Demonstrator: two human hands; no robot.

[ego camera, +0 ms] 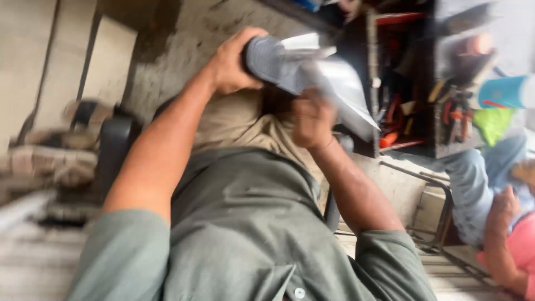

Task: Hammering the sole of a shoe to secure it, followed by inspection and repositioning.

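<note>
Risk of slipping first: grey shoe (273, 58) held up over the lap, clear of any support, pinched only at its ends. Left hand (231, 64) wrapped round the heel end, fingers (248, 34) curled over the top, closed on the shoe. Right hand (312, 117) raised under the toe side, closed round something there, though blur hides whether on the shoe itself or on the white sheet (345, 95) draped against it; cannot tell exactly. Loose sheet likely to slide or tear free if gripped alone, dropping that end toward the concrete floor (184, 33). Shoe: grey, knit-looking upper, paler sole edge, tilted, heel toward the left. Tool rack (412, 83) with red and orange handles just beyond the hands, close enough to snag the sheet. Another person's arm (501, 245) in a pink sleeve at lower right, well apart
</note>
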